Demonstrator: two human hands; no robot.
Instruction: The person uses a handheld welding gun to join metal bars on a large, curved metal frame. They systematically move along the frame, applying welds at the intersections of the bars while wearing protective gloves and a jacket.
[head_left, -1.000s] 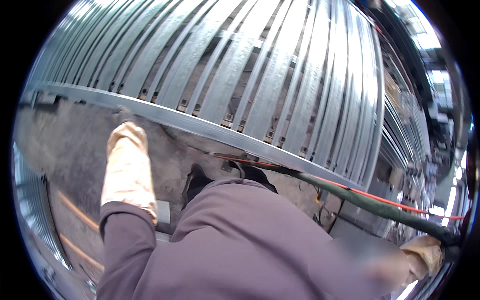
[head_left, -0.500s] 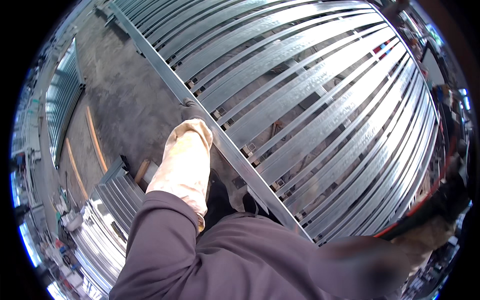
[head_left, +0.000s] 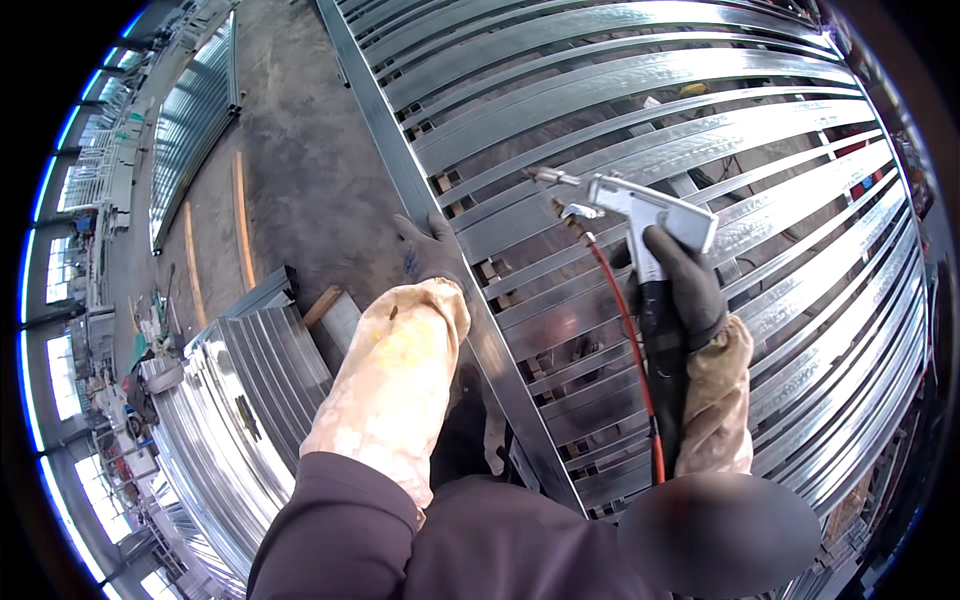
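A large frame of shiny metal slats (head_left: 560,92) runs off to my right, bordered by a long flat rail (head_left: 398,165). On that rail rests my left hand (head_left: 434,252), in a dark glove, its fingers spread and nothing held. My right hand (head_left: 690,285), also gloved, is wrapped round the handle of a white and black welding gun (head_left: 660,212). The gun is above the slats, and its metal nozzle points left. A red hose (head_left: 618,300) hangs beside the handle. Pale protective sleeves cover both forearms.
Bundled metal profiles (head_left: 240,385) lie at my left. Two wooden strips (head_left: 243,220) are on the concrete floor, with a slatted panel (head_left: 192,130) beyond them. Small square tube ends (head_left: 490,272) show under the slats along the rail. My legs stand close to the rail.
My right hand has come into clear view over the slats with the welding gun. My left hand stays at the rail, its fingers now more spread. The view has turned.
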